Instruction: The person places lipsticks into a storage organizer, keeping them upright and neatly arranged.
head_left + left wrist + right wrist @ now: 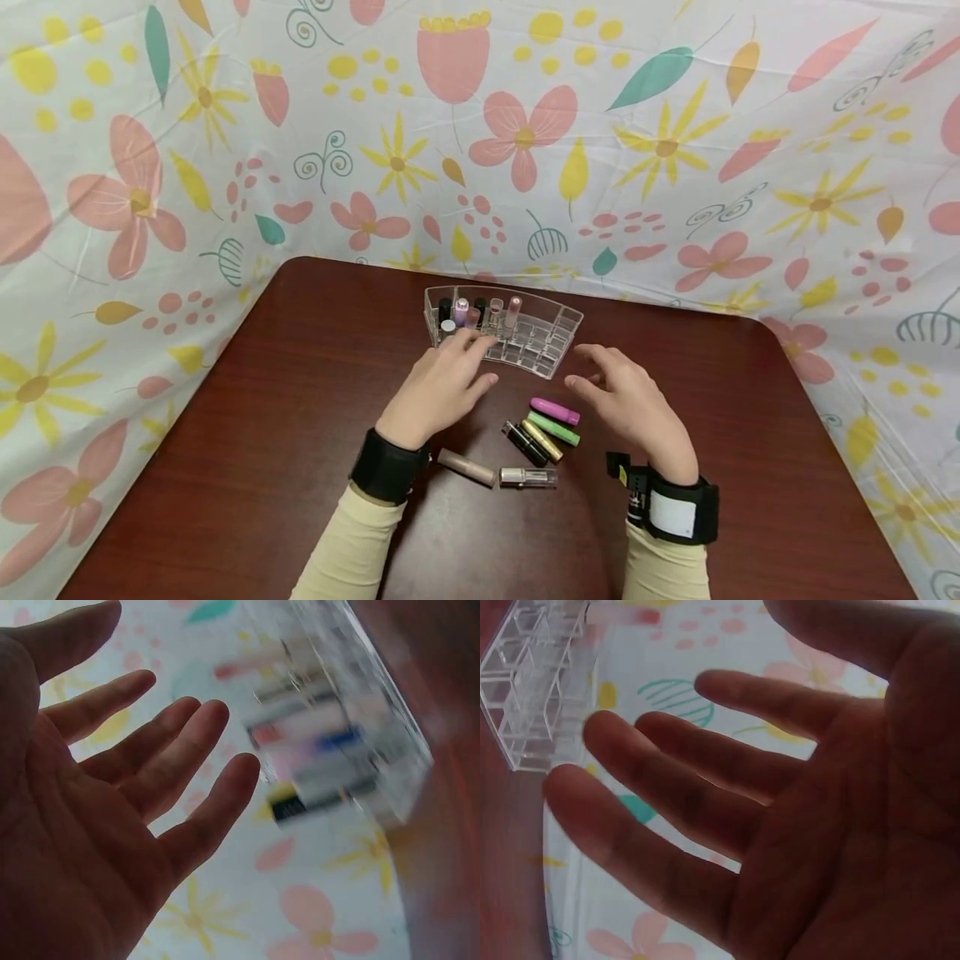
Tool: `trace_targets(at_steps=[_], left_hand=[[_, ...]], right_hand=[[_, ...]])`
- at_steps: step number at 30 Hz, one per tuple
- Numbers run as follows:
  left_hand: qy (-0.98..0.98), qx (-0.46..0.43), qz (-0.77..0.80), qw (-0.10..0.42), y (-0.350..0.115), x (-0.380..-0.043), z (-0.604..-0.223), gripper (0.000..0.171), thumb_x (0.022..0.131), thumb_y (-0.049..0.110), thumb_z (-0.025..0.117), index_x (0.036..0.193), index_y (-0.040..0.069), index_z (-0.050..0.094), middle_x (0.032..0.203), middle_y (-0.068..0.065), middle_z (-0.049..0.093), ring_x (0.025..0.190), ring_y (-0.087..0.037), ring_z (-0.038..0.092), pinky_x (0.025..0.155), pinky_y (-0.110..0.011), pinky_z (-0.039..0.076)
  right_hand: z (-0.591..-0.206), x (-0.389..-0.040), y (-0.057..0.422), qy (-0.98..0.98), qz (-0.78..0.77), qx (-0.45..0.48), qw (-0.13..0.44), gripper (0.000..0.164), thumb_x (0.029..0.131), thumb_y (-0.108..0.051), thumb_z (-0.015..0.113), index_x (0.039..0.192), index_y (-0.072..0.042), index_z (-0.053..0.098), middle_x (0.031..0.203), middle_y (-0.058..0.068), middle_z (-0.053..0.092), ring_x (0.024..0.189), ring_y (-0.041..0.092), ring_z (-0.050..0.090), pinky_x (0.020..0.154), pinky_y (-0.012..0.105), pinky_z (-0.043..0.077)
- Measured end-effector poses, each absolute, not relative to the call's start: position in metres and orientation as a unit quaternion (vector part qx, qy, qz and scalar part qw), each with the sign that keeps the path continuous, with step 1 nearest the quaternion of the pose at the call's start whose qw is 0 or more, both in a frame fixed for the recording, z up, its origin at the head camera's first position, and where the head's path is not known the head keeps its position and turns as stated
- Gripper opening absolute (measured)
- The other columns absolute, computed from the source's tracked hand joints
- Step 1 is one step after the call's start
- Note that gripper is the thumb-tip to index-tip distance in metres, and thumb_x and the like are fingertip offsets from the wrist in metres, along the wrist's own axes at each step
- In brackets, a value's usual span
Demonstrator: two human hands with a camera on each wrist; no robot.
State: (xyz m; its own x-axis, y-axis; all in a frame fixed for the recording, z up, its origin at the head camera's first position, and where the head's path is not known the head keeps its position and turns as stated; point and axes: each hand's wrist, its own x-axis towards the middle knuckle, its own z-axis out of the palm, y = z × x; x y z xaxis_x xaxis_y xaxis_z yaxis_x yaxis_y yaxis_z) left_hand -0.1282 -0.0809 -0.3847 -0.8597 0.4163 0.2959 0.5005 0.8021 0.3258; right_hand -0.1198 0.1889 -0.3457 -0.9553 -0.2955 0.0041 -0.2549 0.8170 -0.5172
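My left hand [437,390] hovers in front of the clear compartmented organizer [546,364], its fingers spread and holding nothing. Several cosmetic tubes stand in the organizer's left half, among them a lilac one [461,312] and a pink lip gloss [513,312]. Off the organizer's right end is my right hand [632,402], also with nothing in it. Between the hands lie a magenta tube [554,411], a green tube [553,428], a gold tube [542,440] and a black tube [525,443]. Closer to me are a beige tube [467,467] and a clear-and-silver tube [528,477].
A dark reddish-brown table [247,433] carries everything. Behind it and at both sides hangs a white floral cloth [525,208]. Both wrists wear black straps, the left strap [388,467] and the right strap [682,510].
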Motion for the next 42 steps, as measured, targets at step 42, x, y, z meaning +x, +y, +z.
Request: trace_targets(at_steps=[42], left_hand=[[-0.955, -0.284, -0.083, 0.013, -0.011, -0.101, -0.42, 0.041, 0.087, 0.018, 0.079, 0.126, 0.023, 0.069, 0.098, -0.007, 0.065, 0.084, -0.023, 0.065, 0.062, -0.037, 0.057]], right_hand=[[-0.418, -0.07, 0.134, 0.989, -0.098, -0.087, 0.061, 0.028, 0.08, -0.021, 0.085, 0.097, -0.013, 0.064, 0.095, 0.008, 0.065, 0.069, 0.03, 0.064, 0.052, 0.044, 0.047]])
